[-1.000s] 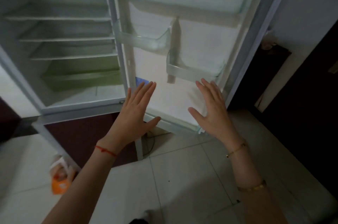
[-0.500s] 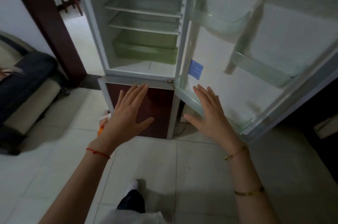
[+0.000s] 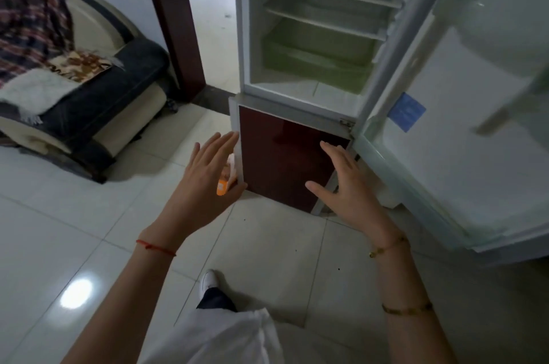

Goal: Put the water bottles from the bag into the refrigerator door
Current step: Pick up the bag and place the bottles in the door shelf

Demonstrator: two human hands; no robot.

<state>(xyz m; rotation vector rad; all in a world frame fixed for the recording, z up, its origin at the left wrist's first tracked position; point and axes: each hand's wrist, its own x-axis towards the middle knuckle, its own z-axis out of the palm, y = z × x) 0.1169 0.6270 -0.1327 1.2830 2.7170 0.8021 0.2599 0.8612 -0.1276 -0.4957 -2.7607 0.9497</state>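
Observation:
The refrigerator [image 3: 320, 37] stands open ahead, its glass shelves bare. Its door [image 3: 463, 138] swings out to the right, white inside, with a blue sticker. My left hand [image 3: 205, 182] hovers open, fingers spread, in front of the lower dark red door [image 3: 285, 161]. Just behind that hand an orange and white bag [image 3: 225, 181] sits on the floor by the refrigerator's left corner, mostly hidden. My right hand [image 3: 344, 185] is open too, palm down, near the door's bottom edge. No bottle shows.
A dark sofa [image 3: 77, 102] with a plaid blanket fills the left side. A dark wooden door frame [image 3: 172, 22] stands between sofa and refrigerator, a doorway beyond it. My foot in a white shoe [image 3: 209, 279] rests on the pale tiled floor [image 3: 59, 230].
The view has swung left and down, from the door shelves to the refrigerator's base and the sofa. Both hands stay open and now hang over the floor near the bag.

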